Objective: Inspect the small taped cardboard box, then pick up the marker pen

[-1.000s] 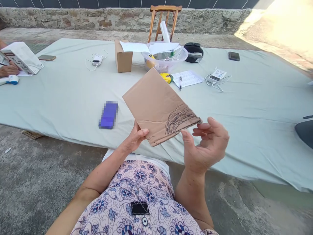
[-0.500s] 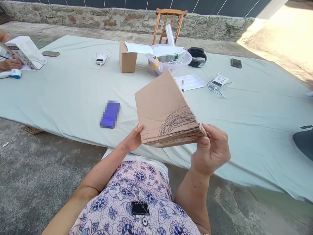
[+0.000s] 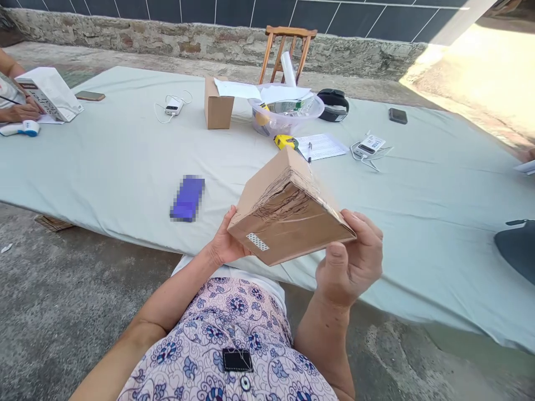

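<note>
I hold a flat brown cardboard box [image 3: 288,214] in front of me, above the near edge of a pale green sheet [image 3: 104,161]. It is tilted, with a taped, pen-scribbled side and a small white sticker facing me. My left hand [image 3: 223,242] grips its lower left corner, fingers closed on the edge. My right hand [image 3: 351,262] clasps the lower right corner, thumb in front and fingers wrapped behind.
On the sheet lie a blurred purple object [image 3: 186,197], a small cardboard box [image 3: 218,106], a clear bowl [image 3: 285,110] with items, a yellow tape measure [image 3: 286,141], papers with a pen [image 3: 321,146], power banks and phones. Another person's hand [image 3: 19,111] works at far left. A wooden chair [image 3: 288,50] stands behind.
The box has been tipped up from showing its broad face to showing its taped side. My right hand went from open beside it to gripping its right corner.
</note>
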The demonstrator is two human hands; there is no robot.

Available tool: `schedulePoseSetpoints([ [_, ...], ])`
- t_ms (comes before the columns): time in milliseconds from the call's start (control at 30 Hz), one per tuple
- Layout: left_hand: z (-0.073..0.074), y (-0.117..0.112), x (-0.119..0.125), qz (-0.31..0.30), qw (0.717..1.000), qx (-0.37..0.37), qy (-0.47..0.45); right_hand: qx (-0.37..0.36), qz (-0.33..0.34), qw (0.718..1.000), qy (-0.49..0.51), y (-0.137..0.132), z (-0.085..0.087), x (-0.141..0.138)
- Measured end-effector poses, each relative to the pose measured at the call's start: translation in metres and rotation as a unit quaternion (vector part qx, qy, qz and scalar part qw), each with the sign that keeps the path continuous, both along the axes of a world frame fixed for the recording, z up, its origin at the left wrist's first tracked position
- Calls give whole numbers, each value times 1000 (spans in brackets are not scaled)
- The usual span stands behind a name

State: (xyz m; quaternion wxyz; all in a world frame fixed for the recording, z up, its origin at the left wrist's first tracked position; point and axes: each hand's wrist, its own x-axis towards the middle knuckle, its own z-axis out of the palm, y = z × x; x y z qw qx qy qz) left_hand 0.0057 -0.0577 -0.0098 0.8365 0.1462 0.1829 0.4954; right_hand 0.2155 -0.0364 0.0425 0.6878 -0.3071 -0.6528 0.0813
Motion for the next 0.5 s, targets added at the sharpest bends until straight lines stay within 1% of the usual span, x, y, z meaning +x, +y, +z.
schedulePoseSetpoints([
  [133, 0, 1, -1, 10, 1000, -16, 6, -27, 7, 996, -83, -4, 0, -2],
  [233, 5, 1, -3, 18, 999, -3, 28, -49, 16, 990, -130, -7, -1, -1],
  [367, 13, 0, -3, 39, 997, 42, 49, -67, 18, 988, -139, -9, 0, 1],
  [500, 21, -1, 1, 106, 988, 74, 89, -74, 5, 990, -122, -12, 4, 2],
])
